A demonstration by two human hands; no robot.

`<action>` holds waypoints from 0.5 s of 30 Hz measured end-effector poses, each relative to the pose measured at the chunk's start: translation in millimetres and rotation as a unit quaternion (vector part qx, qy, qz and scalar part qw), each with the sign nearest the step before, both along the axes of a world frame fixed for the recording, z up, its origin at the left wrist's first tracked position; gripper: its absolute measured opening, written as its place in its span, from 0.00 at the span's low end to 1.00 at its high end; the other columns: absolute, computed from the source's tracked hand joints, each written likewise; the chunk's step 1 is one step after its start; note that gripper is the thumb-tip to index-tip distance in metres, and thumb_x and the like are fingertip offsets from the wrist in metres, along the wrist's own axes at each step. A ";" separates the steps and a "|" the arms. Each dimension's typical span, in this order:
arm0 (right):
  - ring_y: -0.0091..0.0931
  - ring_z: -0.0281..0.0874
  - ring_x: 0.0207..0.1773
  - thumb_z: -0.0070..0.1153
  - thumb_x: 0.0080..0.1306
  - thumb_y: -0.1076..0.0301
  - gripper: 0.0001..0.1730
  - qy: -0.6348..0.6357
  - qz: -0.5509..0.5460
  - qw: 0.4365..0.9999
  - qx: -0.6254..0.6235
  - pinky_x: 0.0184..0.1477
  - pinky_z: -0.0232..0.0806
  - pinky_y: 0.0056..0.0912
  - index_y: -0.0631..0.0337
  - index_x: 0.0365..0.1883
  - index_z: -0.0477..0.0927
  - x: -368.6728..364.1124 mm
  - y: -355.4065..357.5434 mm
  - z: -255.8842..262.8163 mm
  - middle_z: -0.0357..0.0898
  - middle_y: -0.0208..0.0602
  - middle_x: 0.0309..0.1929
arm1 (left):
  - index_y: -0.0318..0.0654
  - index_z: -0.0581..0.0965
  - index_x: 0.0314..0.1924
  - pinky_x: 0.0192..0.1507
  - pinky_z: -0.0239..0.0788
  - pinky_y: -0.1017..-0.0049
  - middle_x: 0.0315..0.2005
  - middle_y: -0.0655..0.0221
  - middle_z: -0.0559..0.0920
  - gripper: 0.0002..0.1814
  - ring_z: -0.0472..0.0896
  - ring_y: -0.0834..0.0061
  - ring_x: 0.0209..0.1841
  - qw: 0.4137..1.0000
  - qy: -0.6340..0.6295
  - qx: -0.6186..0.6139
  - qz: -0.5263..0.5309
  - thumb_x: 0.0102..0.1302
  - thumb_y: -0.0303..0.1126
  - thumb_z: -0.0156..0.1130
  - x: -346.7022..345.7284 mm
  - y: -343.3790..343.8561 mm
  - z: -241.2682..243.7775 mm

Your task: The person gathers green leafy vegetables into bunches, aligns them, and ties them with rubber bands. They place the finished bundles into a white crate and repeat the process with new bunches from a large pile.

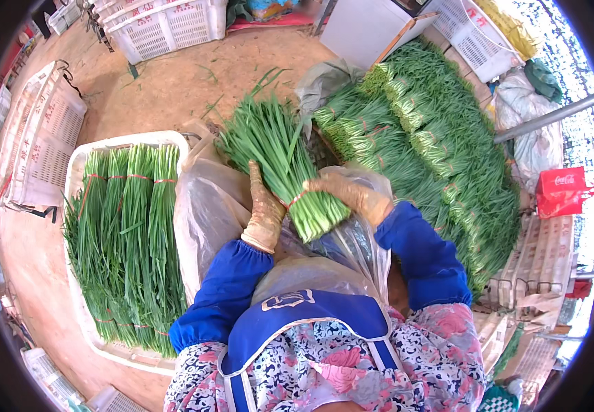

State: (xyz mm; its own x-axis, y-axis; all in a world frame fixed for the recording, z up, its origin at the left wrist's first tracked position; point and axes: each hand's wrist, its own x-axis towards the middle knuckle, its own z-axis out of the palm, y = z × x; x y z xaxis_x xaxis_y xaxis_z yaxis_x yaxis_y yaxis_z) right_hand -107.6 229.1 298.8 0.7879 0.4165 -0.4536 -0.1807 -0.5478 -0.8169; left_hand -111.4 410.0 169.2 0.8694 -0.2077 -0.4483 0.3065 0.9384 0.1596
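Note:
In front of my apron is a bundle of long green leaves, apparently garlic chives [281, 149], tied with a red band near its pale cut ends. My left hand [266, 208], in a soiled glove, supports its left side with the thumb up along the leaves. My right hand [351, 193], also gloved and slightly blurred, touches the right side near the band; its fingertips rest on the bundle. Clear plastic sheeting [209, 201] covers my lap beneath. To the left, a white crate [72, 159] holds rows of banded bundles. Many more banded bundles [431, 139] are heaped at the right.
White plastic crates stand at the upper left [44, 139] and top [168, 31]. A white box [364, 31] is beyond the heap. A metal pole [549, 118] juts in from the right, above a red bag [560, 191]. Loose leaves lie on the earthen floor [183, 87].

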 end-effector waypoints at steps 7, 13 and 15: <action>0.46 0.84 0.52 0.62 0.64 0.45 0.29 -0.170 0.114 0.945 -0.255 0.55 0.76 0.44 0.61 0.53 0.85 49.7 48.2 9.7 0.86 0.53 0.46 | 0.43 0.72 0.69 0.64 0.70 0.61 0.60 0.68 0.80 0.31 0.77 0.70 0.61 0.987 -0.080 0.103 -0.095 0.78 0.56 0.57 1.3 2.5 -43.1; 0.46 0.85 0.46 0.70 0.58 0.41 0.50 -0.291 0.112 0.911 -0.271 0.49 0.76 0.48 0.60 0.71 0.68 -6.6 28.6 -27.3 0.85 0.47 0.45 | 0.35 0.73 0.66 0.59 0.78 0.63 0.56 0.62 0.82 0.29 0.83 0.66 0.55 0.996 -0.089 0.026 0.005 0.74 0.44 0.68 -5.2 -2.5 -20.1; 0.47 0.84 0.49 0.70 0.58 0.38 0.52 -0.231 0.092 0.927 -0.281 0.51 0.75 0.50 0.62 0.72 0.67 -10.8 29.2 -18.7 0.84 0.52 0.50 | 0.34 0.73 0.66 0.59 0.79 0.62 0.54 0.61 0.83 0.29 0.83 0.65 0.54 0.996 -0.084 0.010 0.012 0.74 0.45 0.67 -7.8 -3.3 -17.3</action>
